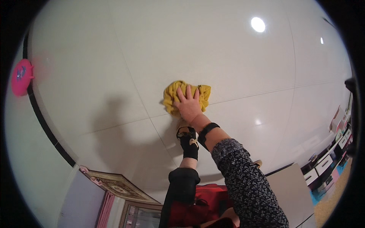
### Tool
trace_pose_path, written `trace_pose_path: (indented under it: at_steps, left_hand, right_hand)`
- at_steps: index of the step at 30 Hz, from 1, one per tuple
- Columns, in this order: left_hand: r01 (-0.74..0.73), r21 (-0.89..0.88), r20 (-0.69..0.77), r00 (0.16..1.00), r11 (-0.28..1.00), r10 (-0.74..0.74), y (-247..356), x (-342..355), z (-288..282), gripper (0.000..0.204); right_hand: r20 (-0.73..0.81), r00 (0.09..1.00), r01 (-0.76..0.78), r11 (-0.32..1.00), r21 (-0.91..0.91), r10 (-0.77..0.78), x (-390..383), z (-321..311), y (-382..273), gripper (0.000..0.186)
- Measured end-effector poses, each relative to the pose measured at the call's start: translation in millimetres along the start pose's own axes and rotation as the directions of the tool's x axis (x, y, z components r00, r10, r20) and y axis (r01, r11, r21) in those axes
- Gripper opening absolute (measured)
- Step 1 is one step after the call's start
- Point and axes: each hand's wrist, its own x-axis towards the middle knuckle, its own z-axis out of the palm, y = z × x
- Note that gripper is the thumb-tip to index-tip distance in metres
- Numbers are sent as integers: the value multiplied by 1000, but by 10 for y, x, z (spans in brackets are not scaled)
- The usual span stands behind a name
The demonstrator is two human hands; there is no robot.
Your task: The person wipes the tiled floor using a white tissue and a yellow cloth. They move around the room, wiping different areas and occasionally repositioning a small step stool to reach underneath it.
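Observation:
A crumpled yellow cloth (170, 95) lies on the pale, glossy tiled floor (213, 45). My right hand (189, 107) rests flat on top of it, fingers spread and palm down, pressing it against the tiles. A black band (209, 131) circles my right wrist, and a dark patterned sleeve (247, 174) covers the forearm. My left hand cannot be made out; only a small patch of bare skin shows at the bottom edge. Just below the cloth stands my foot in a dark sandal (185, 133).
A pink round plastic object (22, 77) sits by the dark skirting at the left wall. A patterned doormat (121, 184) with pink slippers (91, 176) beside it lies lower left. Low black and white drawers (324, 164) stand at the right. Red fabric (190, 207) is by my legs.

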Motion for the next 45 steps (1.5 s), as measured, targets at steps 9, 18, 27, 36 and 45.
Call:
trace_pose_path:
  at_steps: [9, 18, 27, 36, 45]
  left_hand:
    - [-51, -108, -243, 970, 993, 23, 344, 12, 27, 15]
    - [46, -65, 1, 999, 997, -46, 206, 53, 265, 19]
    - [-125, 205, 209, 974, 971, 81, 215, 88, 391, 12]
    - [-43, 262, 74, 997, 964, 24, 115, 240, 576, 10]
    - [42, 129, -79, 996, 991, -32, 265, 381, 168, 12]
  right_hand:
    - [151, 987, -30, 994, -104, 46, -883, -184, 1019, 19]
    - [-18, 453, -852, 439, 285, 891, -1851, 2, 1758, 41]
    - [714, 651, -354, -728, 588, 260, -3223, -199, 1545, 38]
    - [594, 733, 0, -874, 486, 331, -3559, -503, 1845, 41]
    - [529, 667, 2, -711, 703, 524, -3488, -938, 1738, 23]
